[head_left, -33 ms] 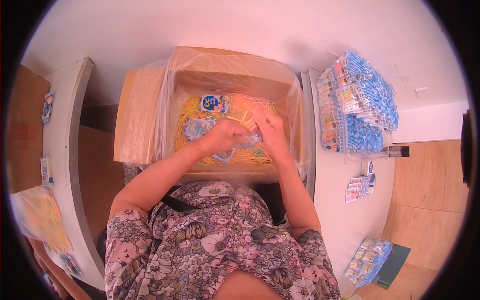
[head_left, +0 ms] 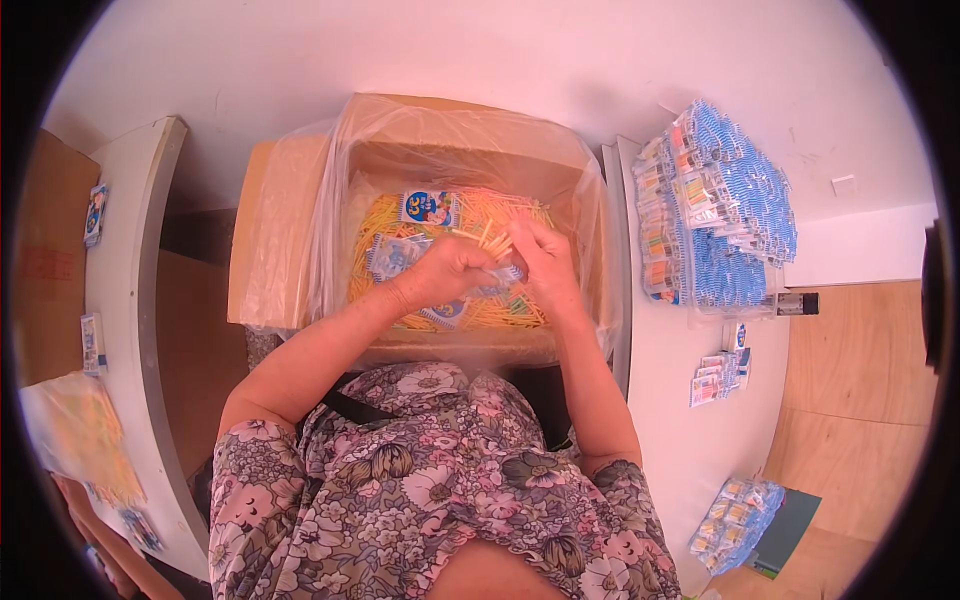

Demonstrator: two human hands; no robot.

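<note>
Over an open cardboard box (head_left: 285, 215), my two closed hands meet around a small bunch of thin yellow-orange sticks (head_left: 494, 241). My left hand (head_left: 450, 272) grips a small clear plastic bag (head_left: 507, 274), which shows below the sticks. Fingers of my right hand (head_left: 544, 262) pinch the sticks from the other side; the fingertips are partly hidden. Beneath them, loose yellow, orange and pink sticks (head_left: 500, 203) fill the box. A blue printed packet (head_left: 431, 208) lies on the sticks, and clear blue-striped packets (head_left: 395, 256) lie beside my left hand.
Clear plastic liner (head_left: 325, 240) drapes over the box walls. On the right-hand table (head_left: 670, 450) stand tall stacks of filled blue-striped packets (head_left: 725, 215) and smaller piles. A left-hand table (head_left: 140, 250) carries small packets. Another person's arm (head_left: 115, 540) shows at lower left.
My right hand has shifted slightly down and to the right, and the sticks' tips have moved a little. My left hand stays in place.
</note>
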